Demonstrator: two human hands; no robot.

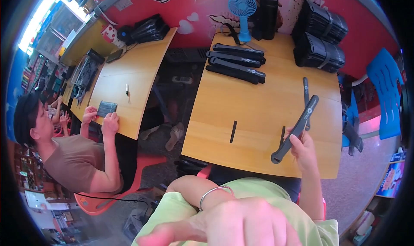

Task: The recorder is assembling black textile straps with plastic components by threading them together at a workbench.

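**Right hand grips a long black piece over the near right of the tabletop**

Our right hand [302,149] is closed around the lower part of a long black handle-shaped piece [297,127], held above the tabletop [258,104] near its front right corner. The piece's long axis runs diagonally, from its rounded lower end by the near edge up and away to the right. Just beyond it, a second slim black piece [305,91] lies flat on the wood, almost touching the held one and pointing toward the far edge.

Our left hand [241,226] is well apart from all this, raised close to the camera and blurred at the lower edge; it holds nothing we can see, and we cannot tell how its fingers stand. The right hand is clearly the nearer one to the work.

Two thin black strips [233,132] lie near the front edge. A stack of similar black pieces [237,60] sits toward the far edge, with a blue fan [242,9] behind it. At the neighbouring table [129,86] on the left, another person [77,155] handles a dark bundle [106,108].
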